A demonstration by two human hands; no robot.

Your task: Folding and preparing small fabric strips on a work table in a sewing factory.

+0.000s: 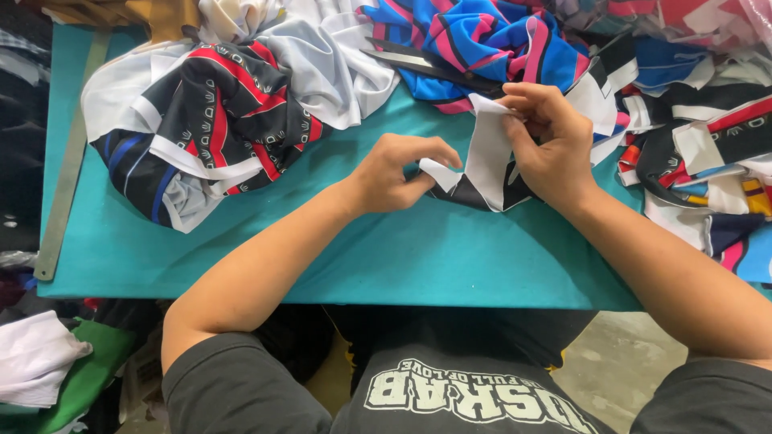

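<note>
A small black-and-white fabric piece [486, 161] stands up from the teal table [386, 249] between both hands. My left hand [398, 171] pinches its lower left corner, fingers curled around the cloth. My right hand [547, 143] grips the upper edge of the same piece and folds the white strip over. A pair of large black scissors [430, 66] lies just beyond my hands, resting on a blue, pink and black striped garment [482, 40].
A heap of black, red and white printed cloth [213, 120] covers the table's left half. Mixed fabric pieces [700, 153] pile up at the right. A long metal ruler [68, 169] lies along the left edge. White and green cloth [48, 366] sits below the table.
</note>
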